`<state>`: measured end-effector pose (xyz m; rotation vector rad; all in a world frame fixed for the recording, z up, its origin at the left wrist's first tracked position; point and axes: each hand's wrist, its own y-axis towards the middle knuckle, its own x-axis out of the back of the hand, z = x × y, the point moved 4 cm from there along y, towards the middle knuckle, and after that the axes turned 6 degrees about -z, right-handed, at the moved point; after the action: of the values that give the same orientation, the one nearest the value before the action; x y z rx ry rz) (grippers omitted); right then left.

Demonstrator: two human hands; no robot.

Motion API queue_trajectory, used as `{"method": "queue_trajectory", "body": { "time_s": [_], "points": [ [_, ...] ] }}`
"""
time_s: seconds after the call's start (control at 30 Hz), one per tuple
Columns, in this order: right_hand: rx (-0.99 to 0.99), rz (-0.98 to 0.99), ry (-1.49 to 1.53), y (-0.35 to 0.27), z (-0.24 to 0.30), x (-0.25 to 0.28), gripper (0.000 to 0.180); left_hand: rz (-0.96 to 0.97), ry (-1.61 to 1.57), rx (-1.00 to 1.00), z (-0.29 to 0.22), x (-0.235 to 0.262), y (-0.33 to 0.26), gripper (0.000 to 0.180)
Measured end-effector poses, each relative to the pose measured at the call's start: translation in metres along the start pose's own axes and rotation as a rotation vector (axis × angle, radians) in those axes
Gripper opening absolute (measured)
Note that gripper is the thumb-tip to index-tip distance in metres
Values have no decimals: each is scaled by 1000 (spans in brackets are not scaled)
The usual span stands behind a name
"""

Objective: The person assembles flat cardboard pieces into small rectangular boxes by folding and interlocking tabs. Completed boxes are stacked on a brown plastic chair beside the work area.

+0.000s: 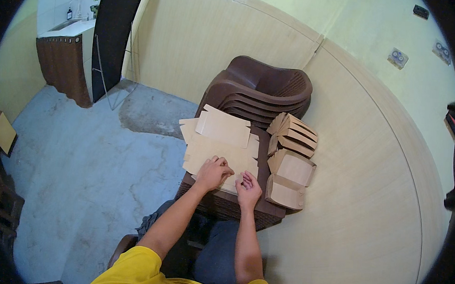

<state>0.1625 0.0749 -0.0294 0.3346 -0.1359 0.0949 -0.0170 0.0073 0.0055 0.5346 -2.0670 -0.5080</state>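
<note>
A pile of flat tan cardboard box blanks (220,141) lies on the seat of a stack of dark brown plastic chairs (264,89). My left hand (214,172) rests on the near edge of the pile, its fingers curled over the top blank. My right hand (247,189) sits just to the right of it, fingers bent, touching the pile's near corner. On the right side of the seat stand several folded-up tan cardboard boxes (290,164), stacked in a row.
A pale panelled wall (349,191) curves close behind and to the right of the chairs. Bare grey concrete floor (91,159) spreads to the left. A sink counter with a brown curtain (63,54) stands at the far left, beside a dark door frame (114,31).
</note>
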Motion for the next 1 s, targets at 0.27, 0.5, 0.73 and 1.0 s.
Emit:
{"method": "queue_trajectory", "body": {
  "time_s": [0.27,0.5,0.73,1.0],
  "points": [
    [184,185,-83,-16,29,-7,57,21,-18,27,0,-1,1,19],
    [64,15,47,-7,13,-3,31,117,36,-33,-1,3,-3,23],
    [228,131,-318,3,26,3,16,104,-33,-10,-1,2,-1,19],
    [204,-43,-575,22,17,-16,29,123,-80,-22,5,1,4,22]
  ]
}}
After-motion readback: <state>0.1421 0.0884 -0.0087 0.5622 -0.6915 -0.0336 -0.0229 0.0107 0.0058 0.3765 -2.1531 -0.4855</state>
